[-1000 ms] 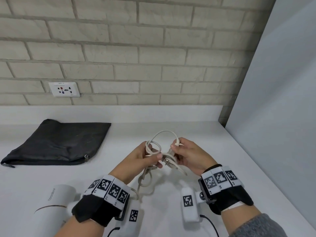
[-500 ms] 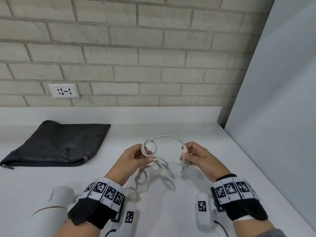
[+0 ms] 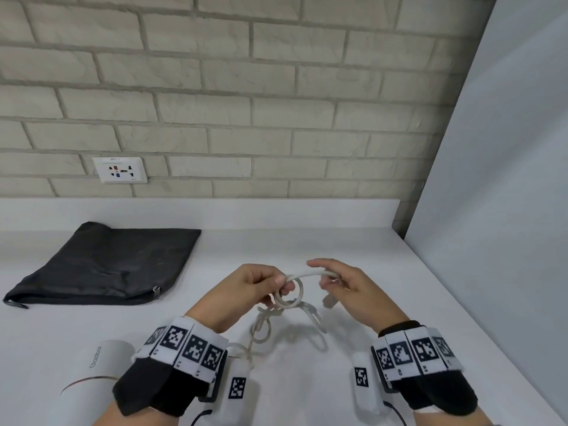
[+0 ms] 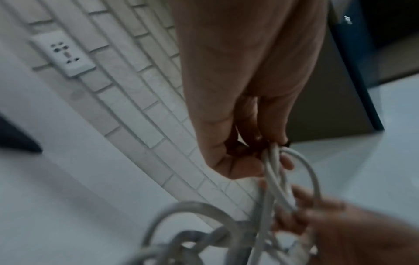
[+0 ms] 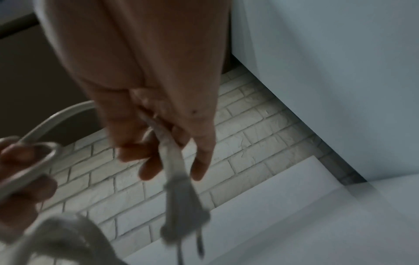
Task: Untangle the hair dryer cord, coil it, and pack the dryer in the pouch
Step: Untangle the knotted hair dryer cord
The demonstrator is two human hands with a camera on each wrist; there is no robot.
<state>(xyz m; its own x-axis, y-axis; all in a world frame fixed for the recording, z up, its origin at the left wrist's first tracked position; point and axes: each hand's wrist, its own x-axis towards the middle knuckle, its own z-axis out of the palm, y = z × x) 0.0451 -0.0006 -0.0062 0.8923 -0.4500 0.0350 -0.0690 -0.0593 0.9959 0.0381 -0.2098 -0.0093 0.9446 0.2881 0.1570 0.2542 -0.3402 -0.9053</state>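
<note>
The white cord (image 3: 309, 274) is tangled in loops between my hands above the counter. My left hand (image 3: 261, 282) pinches a small loop of the cord (image 4: 275, 161) with thumb and fingers. My right hand (image 3: 341, 282) holds the cord near its end between curled fingers, and the plug (image 5: 183, 206) hangs blurred below them, also seen as the plug (image 3: 328, 299). More loops (image 3: 261, 329) trail down to the white hair dryer (image 3: 92, 373) lying at the front left, partly hidden by my left wrist. The black pouch (image 3: 107, 265) lies flat at the back left.
A wall socket (image 3: 120, 170) sits in the brick wall above the counter's raised back ledge (image 3: 276, 212). A grey panel (image 3: 498, 210) bounds the counter on the right.
My hands have come closer together again. The arc of cord between them is shorter and flatter, and the plug now hangs below my right hand.
</note>
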